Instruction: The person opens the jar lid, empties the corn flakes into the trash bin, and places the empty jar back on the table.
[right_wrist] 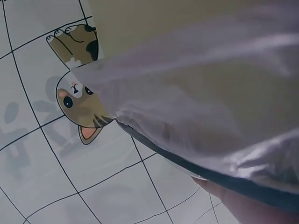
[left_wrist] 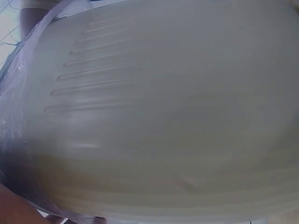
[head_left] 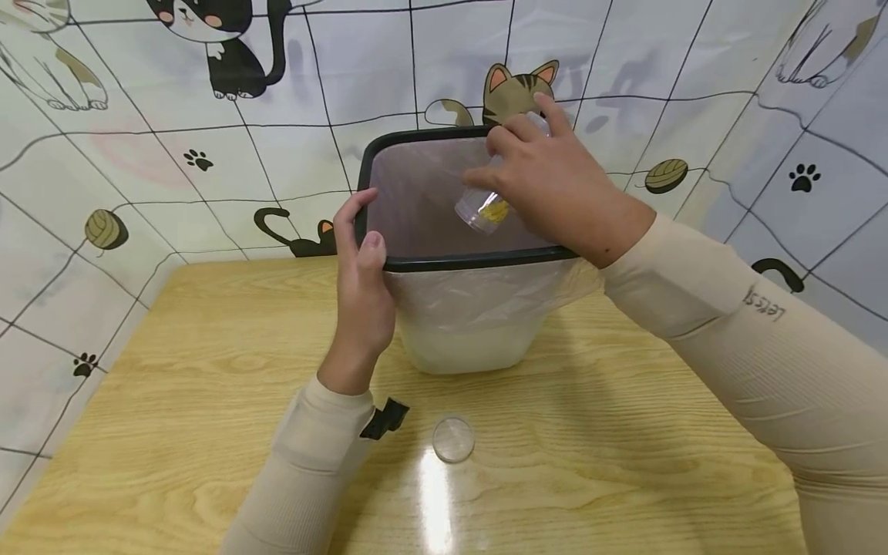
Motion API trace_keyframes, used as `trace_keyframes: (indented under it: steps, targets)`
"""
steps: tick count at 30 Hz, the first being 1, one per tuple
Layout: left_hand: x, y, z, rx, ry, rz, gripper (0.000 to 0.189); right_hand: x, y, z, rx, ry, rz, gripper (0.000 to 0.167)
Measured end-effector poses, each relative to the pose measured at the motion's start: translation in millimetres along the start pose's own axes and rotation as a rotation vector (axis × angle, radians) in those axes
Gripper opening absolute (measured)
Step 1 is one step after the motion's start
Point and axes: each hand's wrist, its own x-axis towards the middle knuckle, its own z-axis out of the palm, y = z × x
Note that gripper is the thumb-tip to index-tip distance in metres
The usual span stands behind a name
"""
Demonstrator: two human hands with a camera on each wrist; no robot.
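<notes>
A whitish trash bin with a dark rim stands on the table, lined with a thin translucent plastic bag folded over the rim. My left hand grips the bin's rim at its near left corner. Over the bin's opening, my right hand holds a clear plastic jar, tilted, with something yellow inside near its lower end. Fingers hide part of the jar. The bin's ribbed wall fills the left wrist view. The right wrist view shows mostly the bag and rim.
A clear round disc, like a lid, lies on the wood-grain table in front of the bin. Behind and to both sides hangs a white cloth printed with cats and a grid.
</notes>
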Motion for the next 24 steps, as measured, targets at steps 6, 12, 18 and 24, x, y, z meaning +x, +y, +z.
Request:
trace_keyframes:
  steps: [6,12,18,24]
  targets:
    - [-1.0,-0.5,-1.3,0.011,0.003,0.004,0.058,1.6,-2.4,0.4,-0.026,0.009,-0.016,0.056]
    - [-1.9,-0.9,-2.1,0.006,0.007,-0.002,0.059,2.4,-3.4,-0.8,-0.025,-0.004,-0.021,0.060]
    - [-3.2,-0.4,-2.1,-0.014,0.020,-0.001,0.058,3.6,-4.7,-1.8,-0.057,-0.017,-0.038,0.061]
    - [-1.4,-0.8,0.8,0.005,0.013,0.016,0.058,1.6,-1.9,-3.3,-0.040,-0.048,-0.040,0.063]
